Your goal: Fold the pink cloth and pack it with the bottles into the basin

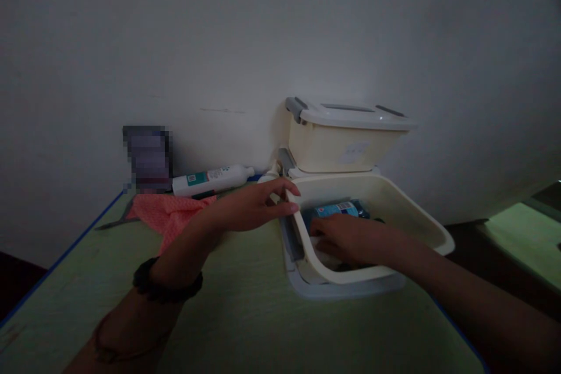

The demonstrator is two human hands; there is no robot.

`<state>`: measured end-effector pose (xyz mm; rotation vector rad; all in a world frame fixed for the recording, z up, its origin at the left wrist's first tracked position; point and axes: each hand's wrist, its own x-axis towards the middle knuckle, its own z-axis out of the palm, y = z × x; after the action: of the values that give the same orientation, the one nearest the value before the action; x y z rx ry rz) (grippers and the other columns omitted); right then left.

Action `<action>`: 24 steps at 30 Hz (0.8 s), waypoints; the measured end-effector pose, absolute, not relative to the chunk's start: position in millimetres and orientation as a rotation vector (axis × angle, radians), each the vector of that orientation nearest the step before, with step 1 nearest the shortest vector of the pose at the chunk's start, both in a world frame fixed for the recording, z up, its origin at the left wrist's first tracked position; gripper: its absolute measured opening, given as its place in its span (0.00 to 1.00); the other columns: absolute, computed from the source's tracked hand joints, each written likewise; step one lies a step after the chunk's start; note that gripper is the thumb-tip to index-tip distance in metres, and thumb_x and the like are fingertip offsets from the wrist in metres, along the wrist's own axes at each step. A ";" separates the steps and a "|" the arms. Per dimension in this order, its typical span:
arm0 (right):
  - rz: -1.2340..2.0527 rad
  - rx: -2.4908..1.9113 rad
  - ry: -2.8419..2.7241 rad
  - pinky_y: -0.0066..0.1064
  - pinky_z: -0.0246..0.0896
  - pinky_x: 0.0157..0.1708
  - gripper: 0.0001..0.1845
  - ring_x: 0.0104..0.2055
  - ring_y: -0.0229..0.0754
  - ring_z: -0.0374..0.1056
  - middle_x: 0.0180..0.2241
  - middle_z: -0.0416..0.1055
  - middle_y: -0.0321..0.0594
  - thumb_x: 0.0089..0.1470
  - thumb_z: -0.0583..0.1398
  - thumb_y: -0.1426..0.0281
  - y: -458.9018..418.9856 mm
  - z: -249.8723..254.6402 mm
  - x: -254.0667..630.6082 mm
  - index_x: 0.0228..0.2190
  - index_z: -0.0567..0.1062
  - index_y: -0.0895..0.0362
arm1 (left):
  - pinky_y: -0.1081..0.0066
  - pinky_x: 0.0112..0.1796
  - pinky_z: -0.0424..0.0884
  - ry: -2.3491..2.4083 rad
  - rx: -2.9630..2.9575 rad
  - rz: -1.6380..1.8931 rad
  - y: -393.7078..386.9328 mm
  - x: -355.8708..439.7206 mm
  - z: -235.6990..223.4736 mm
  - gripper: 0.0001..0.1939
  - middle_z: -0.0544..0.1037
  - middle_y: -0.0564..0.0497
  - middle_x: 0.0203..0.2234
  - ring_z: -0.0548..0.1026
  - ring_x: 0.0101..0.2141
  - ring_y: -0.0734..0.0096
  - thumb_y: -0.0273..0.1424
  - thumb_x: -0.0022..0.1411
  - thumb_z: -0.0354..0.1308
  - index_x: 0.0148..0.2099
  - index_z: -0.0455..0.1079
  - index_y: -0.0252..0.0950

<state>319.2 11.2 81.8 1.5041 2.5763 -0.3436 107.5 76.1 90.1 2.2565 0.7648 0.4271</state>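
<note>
A cream plastic storage box stands without a lid on the green table, with a grey-white lid beneath it. My left hand grips the box's left rim between thumb and fingers. Inside the box is my right hand, its fingers curled down near the left inner wall; what they hold, if anything, is hidden. A blue printed packet lies just behind the right hand. Some dark things at the box's bottom are mostly covered by that hand.
Behind, a smaller lidded box sits against the wall. Leftward, a white bottle lies on its side beside a pink cloth and a blurred dark upright object. The green table has a blue edge.
</note>
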 end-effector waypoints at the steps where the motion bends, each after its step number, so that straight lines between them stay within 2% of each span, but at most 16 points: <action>1: -0.324 1.507 2.581 0.34 0.59 0.28 0.08 0.31 0.48 0.72 0.32 0.75 0.48 0.51 0.54 0.73 11.0 84.1 317.7 0.34 0.72 0.59 | 0.73 0.33 0.64 0.757 2.260 0.417 76.2 106.8 90.1 0.18 0.73 0.51 0.34 0.71 0.32 0.70 0.41 0.62 0.49 0.50 0.64 0.37; 5: -0.228 1.529 2.597 0.36 0.59 0.29 0.10 0.32 0.50 0.71 0.32 0.75 0.48 0.49 0.53 0.72 10.5 91.8 312.8 0.34 0.71 0.59 | 0.70 0.38 0.65 0.718 2.238 0.359 77.5 105.0 88.2 0.18 0.74 0.50 0.38 0.72 0.37 0.67 0.41 0.63 0.48 0.52 0.61 0.39; 12: -0.410 1.489 2.458 0.29 0.58 0.23 0.14 0.26 0.44 0.71 0.28 0.76 0.43 0.41 0.54 0.77 10.5 85.2 317.1 0.30 0.75 0.57 | 0.70 0.39 0.65 0.667 2.193 0.361 79.2 104.6 85.3 0.18 0.75 0.50 0.36 0.72 0.37 0.68 0.40 0.63 0.48 0.52 0.60 0.39; 18: -0.458 1.408 2.495 0.31 0.61 0.33 0.19 0.33 0.43 0.72 0.31 0.77 0.42 0.41 0.53 0.81 12.4 87.5 316.0 0.33 0.78 0.55 | 0.70 0.37 0.65 0.656 2.171 0.370 78.3 105.7 86.2 0.17 0.75 0.50 0.33 0.71 0.34 0.69 0.38 0.63 0.48 0.51 0.60 0.38; 21: -0.361 1.315 2.581 0.39 0.57 0.42 0.16 0.38 0.47 0.69 0.33 0.76 0.43 0.43 0.54 0.81 13.2 90.1 315.0 0.28 0.79 0.55 | 0.71 0.35 0.65 0.658 2.169 0.363 77.9 106.2 86.5 0.16 0.74 0.51 0.31 0.70 0.33 0.70 0.38 0.63 0.48 0.51 0.60 0.37; 24: -0.239 1.219 2.626 0.45 0.55 0.43 0.13 0.36 0.49 0.68 0.31 0.74 0.44 0.45 0.54 0.81 13.7 90.6 314.4 0.22 0.77 0.56 | 0.71 0.35 0.65 0.647 2.161 0.363 78.1 106.3 85.8 0.17 0.73 0.52 0.31 0.70 0.32 0.70 0.38 0.63 0.48 0.51 0.60 0.37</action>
<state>314.4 13.7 90.6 1.2187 2.6256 -0.2391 106.3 78.1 85.8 2.1614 0.6474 0.3633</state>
